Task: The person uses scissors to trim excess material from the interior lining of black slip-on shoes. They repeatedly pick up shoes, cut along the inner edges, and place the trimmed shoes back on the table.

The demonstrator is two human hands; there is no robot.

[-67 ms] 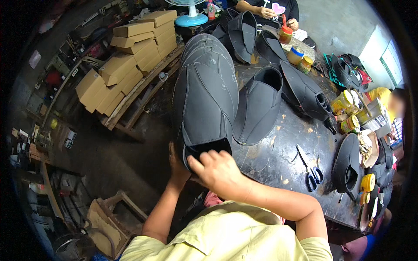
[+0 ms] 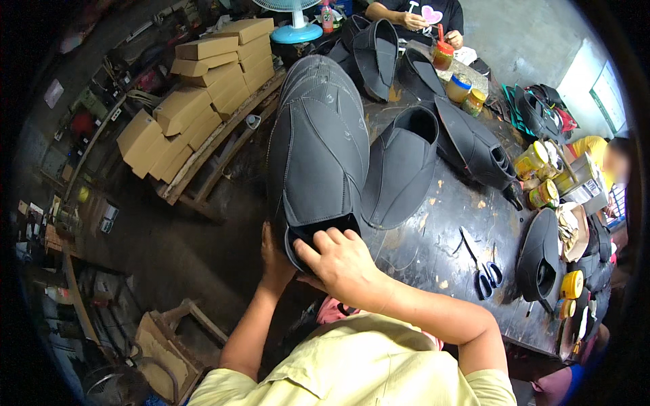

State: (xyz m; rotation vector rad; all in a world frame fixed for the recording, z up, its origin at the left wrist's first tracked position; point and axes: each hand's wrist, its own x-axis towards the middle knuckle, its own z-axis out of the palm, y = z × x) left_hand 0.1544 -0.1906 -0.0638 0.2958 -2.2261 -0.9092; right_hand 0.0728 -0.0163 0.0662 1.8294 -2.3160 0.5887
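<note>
A nested stack of black shoe uppers [image 2: 318,149] points away from me, its stitched toes overlapping at the far end. Against the left side of the near upper's heel, my left hand [image 2: 276,260] is wrapped round it from below, its fingers partly hidden. My right hand [image 2: 342,267] grips the rim of the same opening, fingers bent over the edge and the tips out of sight inside. Just to the right, another black shoe upper [image 2: 405,166] lies on the dark table [image 2: 420,250].
Blue-handled scissors [image 2: 482,267] and a black upper [image 2: 539,257] lie on the right. Jars [image 2: 531,160] crowd the right edge. Cardboard boxes [image 2: 186,105] are piled on a wooden bench at left. A fan [image 2: 296,30] and a co-worker's hands [image 2: 414,20] are at the back.
My right hand's fingers have shifted very slightly at the opening's rim. Both hands keep their hold, and the stack stays almost in the same place.
</note>
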